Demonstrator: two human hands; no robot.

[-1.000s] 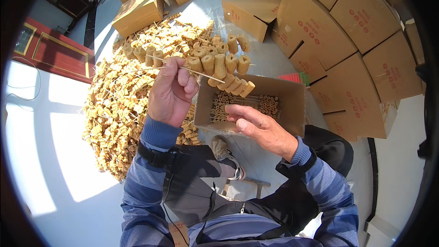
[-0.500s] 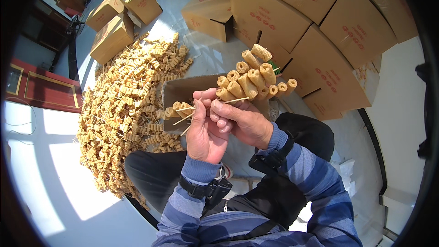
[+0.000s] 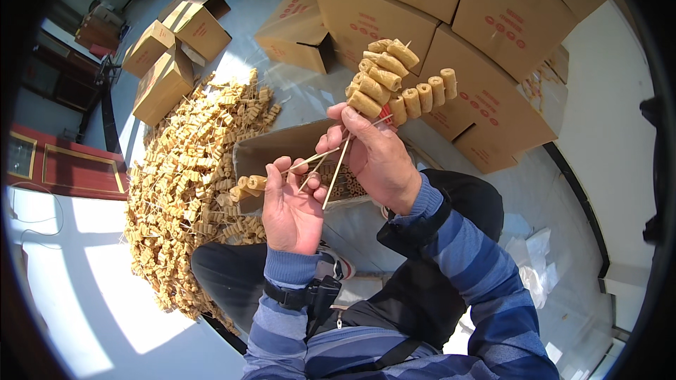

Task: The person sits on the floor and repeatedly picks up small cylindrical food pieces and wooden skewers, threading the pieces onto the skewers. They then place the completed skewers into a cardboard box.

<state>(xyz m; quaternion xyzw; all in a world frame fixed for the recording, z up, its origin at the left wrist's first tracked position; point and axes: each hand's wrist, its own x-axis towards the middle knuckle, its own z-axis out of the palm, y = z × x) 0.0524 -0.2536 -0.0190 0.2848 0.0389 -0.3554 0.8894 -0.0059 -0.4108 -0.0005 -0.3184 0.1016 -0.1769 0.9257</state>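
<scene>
My right hand (image 3: 384, 162) is closed round the thin wooden sticks of several skewers (image 3: 380, 79). Golden-brown hollow rolls are threaded on these, fanned out above and to the right of my fingers. Something red shows between the rolls. Lower and to the left, my left hand (image 3: 294, 211) pinches skewers too; their rolls (image 3: 251, 184) stick out past its left side, while bare stick ends point up toward my right hand. How many skewers it holds is hidden by the fingers. Beneath both hands stands an open cardboard box (image 3: 267, 151) with skewered rolls packed inside.
A large heap of skewered rolls (image 3: 190, 204) covers the floor at my left. Stacked cardboard cartons (image 3: 486, 91) rise at the far right, and more boxes (image 3: 165, 81) stand behind the heap. My bent legs frame the near side. Clear plastic (image 3: 531, 264) lies at the right.
My hands have moved apart: the right one has risen with its skewers, the left one has dropped slightly leftward. The box's contents show more now. The whole view has shifted slightly.
</scene>
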